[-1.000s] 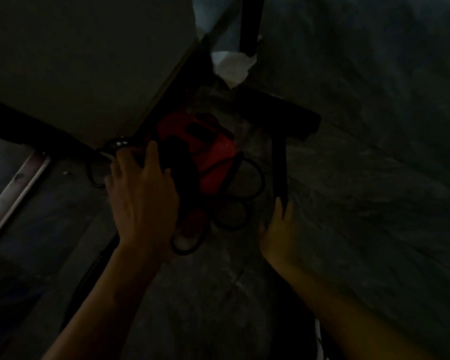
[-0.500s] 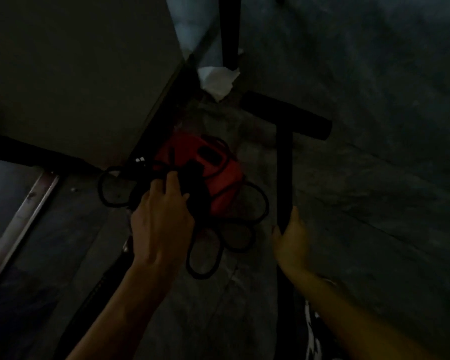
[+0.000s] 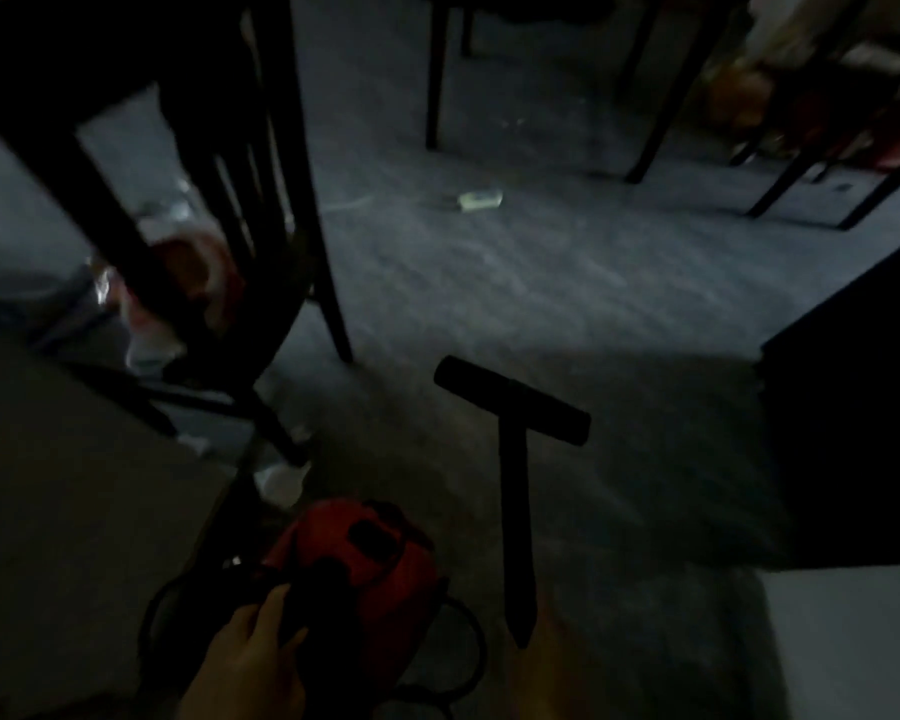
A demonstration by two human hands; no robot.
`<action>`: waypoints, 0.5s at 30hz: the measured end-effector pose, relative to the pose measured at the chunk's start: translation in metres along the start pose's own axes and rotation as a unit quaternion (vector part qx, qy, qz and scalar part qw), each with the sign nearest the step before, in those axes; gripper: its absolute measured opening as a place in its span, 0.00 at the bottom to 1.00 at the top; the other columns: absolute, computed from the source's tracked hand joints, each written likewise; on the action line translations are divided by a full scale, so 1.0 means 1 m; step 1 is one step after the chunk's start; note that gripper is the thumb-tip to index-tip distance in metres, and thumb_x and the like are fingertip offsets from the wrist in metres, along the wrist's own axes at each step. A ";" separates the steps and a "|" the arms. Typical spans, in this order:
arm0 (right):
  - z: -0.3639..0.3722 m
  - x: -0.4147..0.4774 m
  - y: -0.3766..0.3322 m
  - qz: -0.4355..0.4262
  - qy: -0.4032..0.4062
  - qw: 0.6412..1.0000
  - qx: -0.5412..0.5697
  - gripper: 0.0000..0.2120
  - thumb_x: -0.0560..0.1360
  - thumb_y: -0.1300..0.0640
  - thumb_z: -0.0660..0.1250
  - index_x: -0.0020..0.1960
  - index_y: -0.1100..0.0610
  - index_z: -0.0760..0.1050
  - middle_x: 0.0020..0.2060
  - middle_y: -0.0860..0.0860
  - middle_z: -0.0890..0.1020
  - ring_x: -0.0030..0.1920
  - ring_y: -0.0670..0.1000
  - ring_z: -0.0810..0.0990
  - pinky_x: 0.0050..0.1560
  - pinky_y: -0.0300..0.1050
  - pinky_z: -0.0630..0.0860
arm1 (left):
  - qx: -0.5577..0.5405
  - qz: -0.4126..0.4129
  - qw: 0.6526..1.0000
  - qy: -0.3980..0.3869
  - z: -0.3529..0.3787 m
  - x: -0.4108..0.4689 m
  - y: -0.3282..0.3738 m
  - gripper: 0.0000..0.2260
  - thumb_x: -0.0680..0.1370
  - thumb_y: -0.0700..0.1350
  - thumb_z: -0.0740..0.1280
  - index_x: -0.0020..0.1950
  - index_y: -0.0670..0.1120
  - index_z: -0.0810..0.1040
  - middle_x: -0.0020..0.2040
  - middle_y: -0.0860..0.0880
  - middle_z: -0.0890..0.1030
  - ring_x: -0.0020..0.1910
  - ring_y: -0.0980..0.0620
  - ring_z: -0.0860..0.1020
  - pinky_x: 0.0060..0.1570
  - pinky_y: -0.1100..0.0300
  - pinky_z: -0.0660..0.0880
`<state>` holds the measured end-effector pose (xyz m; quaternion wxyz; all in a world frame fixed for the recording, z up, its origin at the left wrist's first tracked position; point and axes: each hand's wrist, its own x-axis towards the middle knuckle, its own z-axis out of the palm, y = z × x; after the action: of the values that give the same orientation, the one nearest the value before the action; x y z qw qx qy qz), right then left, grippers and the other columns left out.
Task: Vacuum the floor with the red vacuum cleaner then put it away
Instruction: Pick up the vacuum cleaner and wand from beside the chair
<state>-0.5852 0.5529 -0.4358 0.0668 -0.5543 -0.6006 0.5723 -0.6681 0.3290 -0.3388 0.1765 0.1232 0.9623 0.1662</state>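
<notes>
The red vacuum cleaner (image 3: 370, 553) sits on the dim floor at the bottom centre of the head view. My left hand (image 3: 250, 662) grips the black handle on top of it, fingers curled round it. The black cord (image 3: 471, 652) lies in loops around the body. To the right, the black wand (image 3: 515, 522) stands up from my right hand (image 3: 549, 667), which holds its lower end and is barely visible in the dark. The wand's T-shaped floor head (image 3: 510, 400) rests on the floor further out.
A dark wooden chair (image 3: 266, 210) stands close on the left, beside a pale panel (image 3: 74, 511). Table and chair legs (image 3: 435, 96) stand at the back. A small pale object (image 3: 480, 200) lies on the floor. Dark furniture (image 3: 853, 433) blocks the right.
My left hand went from above the cord to the vacuum's black handle. My right hand closed on the wand. The view tilted up, so both hands now sit at the bottom edge.
</notes>
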 end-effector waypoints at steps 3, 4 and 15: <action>-0.028 0.014 -0.057 -0.001 0.004 0.999 -0.039 0.26 0.78 0.63 0.65 0.74 0.64 0.63 0.58 0.62 0.78 0.56 0.61 0.77 0.55 0.42 0.74 | 0.013 -0.031 0.999 -0.019 -0.051 0.022 0.069 0.29 0.62 0.57 0.57 0.58 0.43 0.74 0.41 0.35 0.83 0.29 0.34 0.81 0.24 0.45 0.77; -0.039 0.023 -0.081 -0.030 0.006 0.996 -0.087 0.31 0.74 0.64 0.69 0.75 0.61 0.62 0.64 0.61 0.76 0.62 0.60 0.76 0.61 0.47 0.73 | 0.021 -0.019 1.000 0.006 -0.068 0.033 0.092 0.24 0.63 0.54 0.57 0.56 0.46 0.72 0.38 0.36 0.83 0.26 0.36 0.80 0.19 0.48 0.75; -0.127 0.083 -0.341 -0.153 0.036 0.971 -0.180 0.21 0.75 0.61 0.66 0.67 0.52 0.70 0.53 0.53 0.81 0.51 0.55 0.81 0.49 0.55 0.80 | -0.050 0.072 0.979 0.185 -0.239 0.151 0.296 0.16 0.76 0.43 0.65 0.63 0.42 0.74 0.53 0.39 0.78 0.49 0.37 0.77 0.44 0.48 0.75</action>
<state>-0.7268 0.7840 -0.1792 0.0740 -0.4792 -0.7684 0.4176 -0.8431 0.5783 -0.0649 -0.0109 0.1506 0.9575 0.2458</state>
